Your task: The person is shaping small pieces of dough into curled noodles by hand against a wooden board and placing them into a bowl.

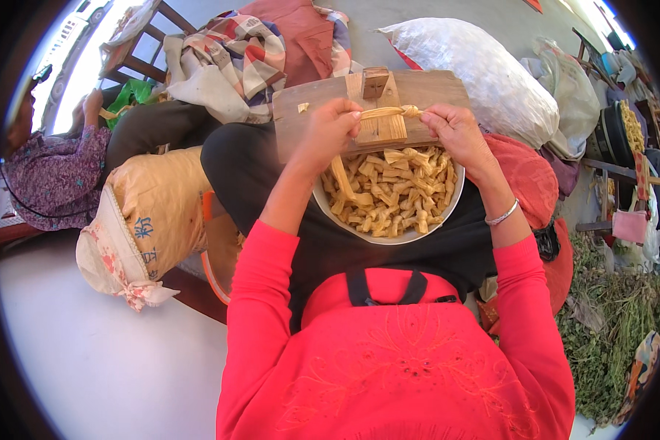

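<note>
Between my hands a yellow-tan strip of what looks like tofu skin (380, 113) is stretched across, with a knot by the right hand. My left hand (328, 130) pinches its left end, and a flat length of the same stuff (342, 180) hangs below that hand toward the bowl. At the knotted end, my right hand (456, 133) grips between thumb and fingers. Both hands are over a wooden board (438, 89), which bears a small upright wooden block (375, 82). Below it, on my lap, a round pale bowl (390, 241) holds many knotted pieces (400, 192).
To the left, a tied tan sack (158, 213) stands close by my leg; past it sits another person in a purple patterned top (55, 170). A full white sack (484, 77) lies ahead right. Dried plants (616, 330) are heaped at right, below a cluttered rack (627, 172).
</note>
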{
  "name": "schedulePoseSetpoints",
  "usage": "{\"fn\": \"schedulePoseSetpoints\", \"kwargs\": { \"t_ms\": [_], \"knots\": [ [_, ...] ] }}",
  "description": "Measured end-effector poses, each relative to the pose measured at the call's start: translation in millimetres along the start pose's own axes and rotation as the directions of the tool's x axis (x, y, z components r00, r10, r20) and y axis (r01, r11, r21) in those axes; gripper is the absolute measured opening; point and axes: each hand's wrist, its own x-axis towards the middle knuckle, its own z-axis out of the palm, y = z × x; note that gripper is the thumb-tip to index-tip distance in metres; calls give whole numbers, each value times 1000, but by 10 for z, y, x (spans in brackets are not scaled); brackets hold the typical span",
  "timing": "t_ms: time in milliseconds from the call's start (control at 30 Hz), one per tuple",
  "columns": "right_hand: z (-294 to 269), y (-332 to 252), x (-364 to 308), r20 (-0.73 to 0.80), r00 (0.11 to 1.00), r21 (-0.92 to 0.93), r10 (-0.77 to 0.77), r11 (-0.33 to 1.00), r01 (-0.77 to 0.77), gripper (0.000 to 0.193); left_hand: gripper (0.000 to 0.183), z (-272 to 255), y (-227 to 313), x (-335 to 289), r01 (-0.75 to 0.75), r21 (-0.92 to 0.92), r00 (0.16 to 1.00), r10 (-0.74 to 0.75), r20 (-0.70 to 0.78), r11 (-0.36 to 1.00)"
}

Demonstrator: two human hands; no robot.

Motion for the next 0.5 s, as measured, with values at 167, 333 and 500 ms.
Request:
{"fn": "schedulePoseSetpoints", "kwargs": {
  "t_ms": [167, 333, 500],
  "knots": [
    [172, 203, 85, 14, 996, -160, -90, 983, 91, 18, 7, -33, -253, 239, -174, 236, 978, 195, -70, 956],
    [175, 269, -15, 31, 984, -432, -176, 885, 171, 17, 11, -122, -331, 151, -197, 750, 875, 458, -155, 631],
    [29, -91, -415, -92, 897, -544, -433, 776, 319, 28, 10, 77, -287, -230, -226, 564, 919, 366, -148, 794]
  ]
}}
